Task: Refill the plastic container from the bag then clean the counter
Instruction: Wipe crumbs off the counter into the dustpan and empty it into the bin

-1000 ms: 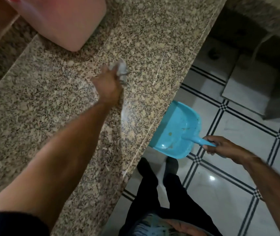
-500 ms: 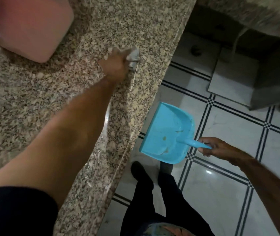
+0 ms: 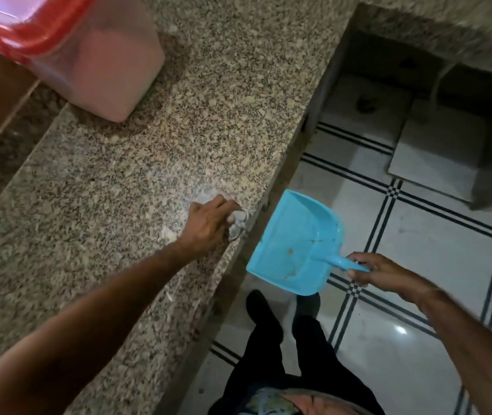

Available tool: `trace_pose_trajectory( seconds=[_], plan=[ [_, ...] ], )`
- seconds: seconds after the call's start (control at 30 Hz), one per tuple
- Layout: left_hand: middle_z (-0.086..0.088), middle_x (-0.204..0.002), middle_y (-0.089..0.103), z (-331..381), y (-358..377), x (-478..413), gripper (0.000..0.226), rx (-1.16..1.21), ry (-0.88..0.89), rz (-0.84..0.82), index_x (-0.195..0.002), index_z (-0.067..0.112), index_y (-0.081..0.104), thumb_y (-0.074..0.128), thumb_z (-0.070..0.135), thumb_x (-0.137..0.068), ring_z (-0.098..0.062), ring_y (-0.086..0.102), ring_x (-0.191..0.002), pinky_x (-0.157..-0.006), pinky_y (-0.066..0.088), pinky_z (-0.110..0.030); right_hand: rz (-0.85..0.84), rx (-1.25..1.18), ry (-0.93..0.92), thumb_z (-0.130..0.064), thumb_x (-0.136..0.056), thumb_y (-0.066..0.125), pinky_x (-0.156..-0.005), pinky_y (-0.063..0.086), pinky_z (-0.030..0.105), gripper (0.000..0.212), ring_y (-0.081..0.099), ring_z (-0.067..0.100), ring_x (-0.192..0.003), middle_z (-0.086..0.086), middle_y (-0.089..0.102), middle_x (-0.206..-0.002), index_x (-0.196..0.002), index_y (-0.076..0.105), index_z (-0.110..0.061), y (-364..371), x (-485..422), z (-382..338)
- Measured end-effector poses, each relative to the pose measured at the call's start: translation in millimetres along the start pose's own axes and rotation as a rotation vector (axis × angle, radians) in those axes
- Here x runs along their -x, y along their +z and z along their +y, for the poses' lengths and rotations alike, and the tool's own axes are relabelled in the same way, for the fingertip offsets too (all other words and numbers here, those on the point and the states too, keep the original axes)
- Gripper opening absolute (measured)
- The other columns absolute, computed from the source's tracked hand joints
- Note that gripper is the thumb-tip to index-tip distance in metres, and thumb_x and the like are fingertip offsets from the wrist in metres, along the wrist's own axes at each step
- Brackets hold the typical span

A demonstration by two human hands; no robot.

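Plastic container [image 3: 110, 70] is standing near the back left edge of the counter [image 3: 119, 190]. Left hand [image 3: 208, 226] is gripping a crumpled cloth [image 3: 237, 220] at the front edge. Right hand [image 3: 379, 272] is holding the blue dustpan [image 3: 295, 247] by its handle, just beside that edge.

Wide counter [image 3: 113, 199] stretch before plastic container [image 3: 113, 64]

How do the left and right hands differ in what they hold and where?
The left hand grips a crumpled pale cloth; the right hand holds a blue dustpan by its handle. The left hand rests on the granite counter near its edge; the right hand is beyond it, above the tiled floor. Both grip cleaning tools.
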State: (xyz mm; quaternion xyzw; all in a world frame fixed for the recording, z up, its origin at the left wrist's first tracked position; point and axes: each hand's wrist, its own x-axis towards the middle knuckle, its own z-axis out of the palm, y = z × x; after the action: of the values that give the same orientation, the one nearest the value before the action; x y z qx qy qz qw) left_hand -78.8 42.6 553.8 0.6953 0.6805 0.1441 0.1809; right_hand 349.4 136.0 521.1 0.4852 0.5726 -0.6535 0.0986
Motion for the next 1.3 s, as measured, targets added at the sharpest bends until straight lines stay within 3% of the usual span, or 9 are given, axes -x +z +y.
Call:
trace_pose_trajectory(
  seconds=[0.13,0.3,0.47,0.67,0.87,0.97,1.1,1.23,1.3],
  plan=[
    [0.004,-0.110,0.064,-20,-44,-13,0.021,0.166,-0.296,0.197,-0.125,0.023,0.057,0.047,0.030,-0.107,-0.016,0.069,-0.092,-0.073,0.064,-0.042,-0.016,0.021,0.000,-0.032,-0.096,0.069,-0.064,0.048,0.013,0.008,0.064,0.000,-0.074,-0.014,0.070,-0.081,-0.102,0.073,-0.030,7,9,-1],
    [-0.001,-0.108,0.067,-51,-65,-70,0.028,0.237,-0.551,0.338,-0.131,0.023,0.049,0.047,0.036,-0.106,-0.026,0.071,-0.087,-0.066,0.062,-0.038,-0.025,0.027,-0.027,-0.034,-0.095,0.070,-0.066,0.048,0.019,0.017,0.059,0.010,-0.075,-0.002,0.066,-0.083,-0.103,0.072,-0.019,15,12,12],
    [0.001,-0.123,0.061,-32,-42,-114,0.035,0.094,-0.382,0.181,-0.133,0.026,0.058,0.043,0.040,-0.105,-0.019,0.064,-0.105,-0.093,0.053,-0.041,-0.020,0.053,-0.015,-0.041,-0.094,0.072,-0.074,0.050,0.027,0.017,0.062,0.009,-0.078,0.000,0.068,-0.088,-0.100,0.073,-0.025,16,11,32],
    [0.003,-0.107,0.060,-3,-6,-28,0.038,-0.057,-0.066,0.019,-0.124,0.029,0.064,0.037,0.046,-0.103,-0.017,0.061,-0.094,-0.094,0.054,-0.054,-0.011,-0.033,-0.016,-0.032,-0.095,0.071,-0.071,0.049,0.021,0.012,0.059,0.011,-0.079,0.002,0.064,-0.086,-0.100,0.074,-0.022,31,23,27],
    [0.009,-0.108,0.066,-27,-67,7,0.024,0.234,-0.469,0.283,-0.129,0.031,0.058,0.045,0.033,-0.109,-0.011,0.066,-0.088,-0.072,0.059,-0.034,0.013,-0.021,-0.036,-0.032,-0.096,0.070,-0.067,0.047,0.020,0.004,0.057,0.007,-0.072,-0.004,0.063,-0.080,-0.097,0.074,-0.030,46,26,10],
    [0.007,-0.112,0.066,-75,-77,23,0.035,0.155,-0.729,0.313,-0.129,0.045,0.057,0.043,0.054,-0.099,-0.017,0.069,-0.095,-0.089,0.057,-0.048,-0.027,0.017,-0.048,-0.030,-0.097,0.069,-0.073,0.044,0.028,0.008,0.056,0.012,-0.076,-0.003,0.061,-0.082,-0.101,0.072,-0.024,50,25,5],
    [-0.001,-0.113,0.073,-68,-42,20,0.033,0.234,-0.615,0.228,-0.124,0.052,0.063,0.044,0.059,-0.098,-0.015,0.076,-0.082,-0.072,0.063,-0.039,-0.050,0.073,-0.024,-0.028,-0.098,0.068,-0.064,0.043,0.016,0.014,0.054,0.005,-0.071,-0.004,0.059,-0.080,-0.104,0.069,-0.015,53,22,-5],
    [0.006,-0.117,0.064,14,-25,-4,0.026,0.274,-0.434,0.133,-0.119,0.041,0.066,0.041,0.039,-0.108,0.003,0.062,-0.099,-0.110,0.041,-0.047,-0.077,0.127,-0.007,-0.028,-0.097,0.069,-0.059,0.043,0.017,0.017,0.054,0.006,-0.067,0.000,0.059,-0.079,-0.106,0.069,-0.014,56,15,-11],
    [0.012,-0.111,0.066,16,-32,1,0.026,0.313,-0.474,0.173,-0.120,0.033,0.068,0.044,0.036,-0.108,0.003,0.063,-0.096,-0.106,0.039,-0.044,-0.089,0.135,-0.025,-0.027,-0.096,0.069,-0.066,0.045,0.020,0.018,0.056,0.010,-0.072,0.002,0.060,-0.081,-0.106,0.070,-0.012,56,11,-15]
  ],
)
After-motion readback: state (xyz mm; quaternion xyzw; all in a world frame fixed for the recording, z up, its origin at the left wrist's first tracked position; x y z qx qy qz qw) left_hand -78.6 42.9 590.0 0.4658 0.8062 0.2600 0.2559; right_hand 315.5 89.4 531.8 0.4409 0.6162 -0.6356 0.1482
